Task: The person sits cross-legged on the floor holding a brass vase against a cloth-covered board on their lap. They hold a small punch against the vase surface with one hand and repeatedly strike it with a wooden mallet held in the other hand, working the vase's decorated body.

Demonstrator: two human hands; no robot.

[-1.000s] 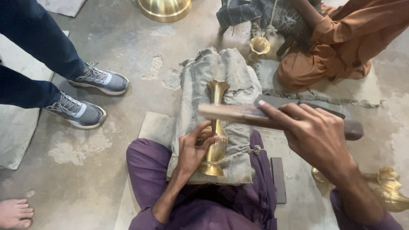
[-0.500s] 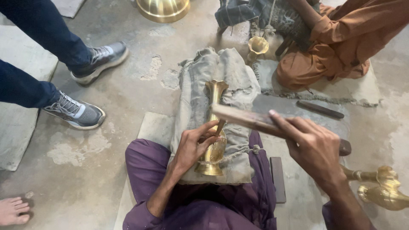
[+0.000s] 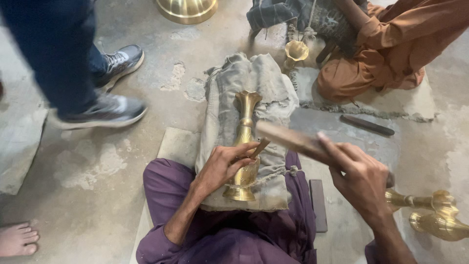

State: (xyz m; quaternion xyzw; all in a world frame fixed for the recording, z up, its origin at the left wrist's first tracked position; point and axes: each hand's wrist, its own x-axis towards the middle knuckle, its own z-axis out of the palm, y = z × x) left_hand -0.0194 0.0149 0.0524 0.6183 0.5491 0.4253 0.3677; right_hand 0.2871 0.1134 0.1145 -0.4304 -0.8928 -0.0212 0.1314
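Head view:
Brass vase: lies lengthwise on a grey cloth pad across the person's lap, mouth pointing away.
Left hand: fingers curled over the vase's belly, pinching a thin chisel against it.
Right hand: wrapped around a wooden mallet, its blurred head just beside the vase's neck.
Nearby: grey sneakers on the floor to the left.

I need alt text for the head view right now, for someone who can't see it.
The left hand steadies a brass vase and a small tool on a cloth pad over the lap, while the right hand holds a wooden mallet above it.
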